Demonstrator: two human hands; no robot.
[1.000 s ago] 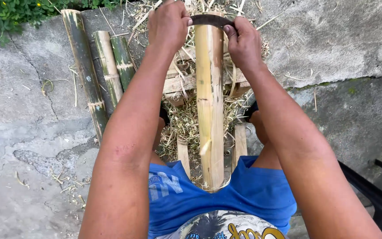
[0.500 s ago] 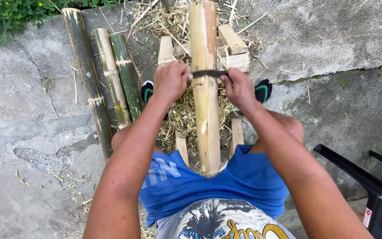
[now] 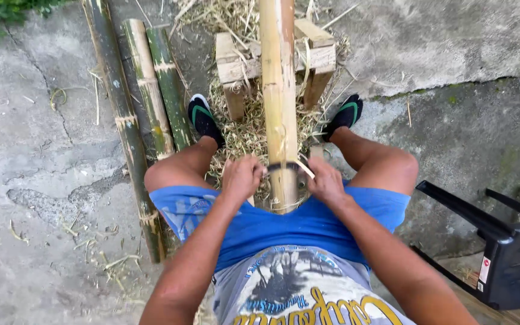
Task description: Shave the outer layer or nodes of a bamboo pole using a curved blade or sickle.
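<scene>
Bamboo pole (image 3: 279, 90) — both hands grip a curved blade (image 3: 283, 167) across it.

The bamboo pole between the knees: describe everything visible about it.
The bamboo pole is a thick, pale yellow-tan stalk, its surface looking scraped bare, with faint darker streaks. It runs lengthwise away from the person, from the lap out over a rough wooden stand and past the top edge of the picture. A dark curved blade lies across it near its close end, gripped by the left hand and the right hand. A thin pale sliver sticks out beside the blade.
</scene>
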